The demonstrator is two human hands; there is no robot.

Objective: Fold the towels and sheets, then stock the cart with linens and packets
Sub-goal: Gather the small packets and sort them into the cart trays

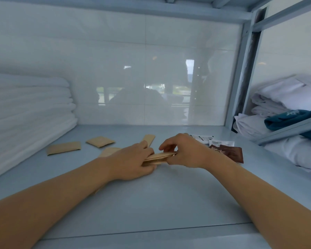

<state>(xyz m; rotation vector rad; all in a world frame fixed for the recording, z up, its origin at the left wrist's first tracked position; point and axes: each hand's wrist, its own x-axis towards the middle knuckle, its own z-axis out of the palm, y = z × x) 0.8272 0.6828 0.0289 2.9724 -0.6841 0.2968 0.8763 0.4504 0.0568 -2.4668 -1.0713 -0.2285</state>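
Note:
A small stack of tan paper packets (159,157) lies on the pale blue shelf (151,203), held between both hands. My left hand (133,162) grips its left end and my right hand (183,151) pinches its right end with curled fingers. Loose tan packets lie further left and behind: one flat (63,148), one (100,141) beyond it, one narrow (149,139) behind my left hand, and one (109,151) partly hidden by my left wrist. A pile of folded white towels (25,112) fills the shelf's left side.
Dark brown packets (230,153) and white printed packets (217,141) lie just right of my right hand. A grey metal upright (241,83) bounds the shelf on the right. Beyond it sit crumpled white linens (285,97) and a teal cloth (291,119). A glossy white wall backs the shelf.

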